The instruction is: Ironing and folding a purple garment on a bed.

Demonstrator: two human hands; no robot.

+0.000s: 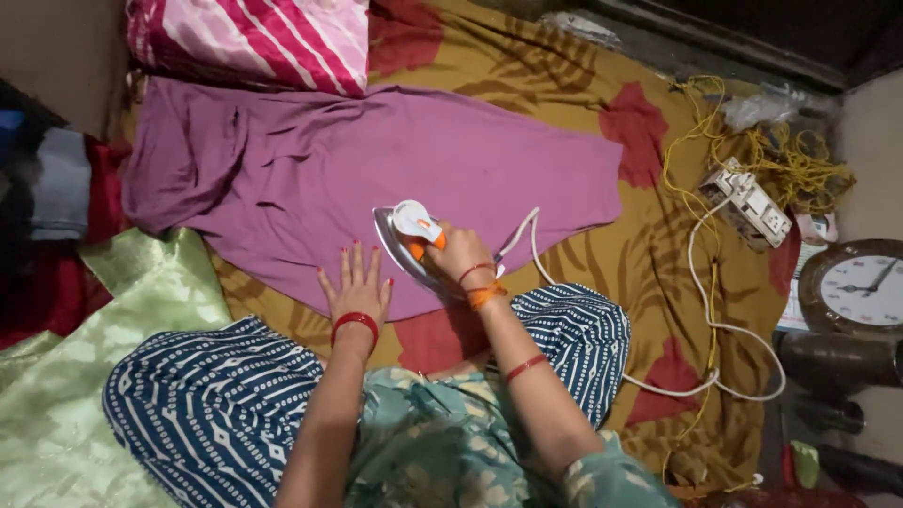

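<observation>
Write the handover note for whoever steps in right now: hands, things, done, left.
Right hand: closed on the handle of the white and orange iron, which sits on the purple garment.
Left hand: flat, fingers spread, pressing the garment's near edge.
Garment lies spread on the patterned yellow sheet; the iron's white cord runs right to the socket board.
Done: the cloth around the iron looks flat.
Left: creases remain at the far left.

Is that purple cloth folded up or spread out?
Spread out: the purple cloth lies flat on the patterned sheet, under the iron.
</observation>
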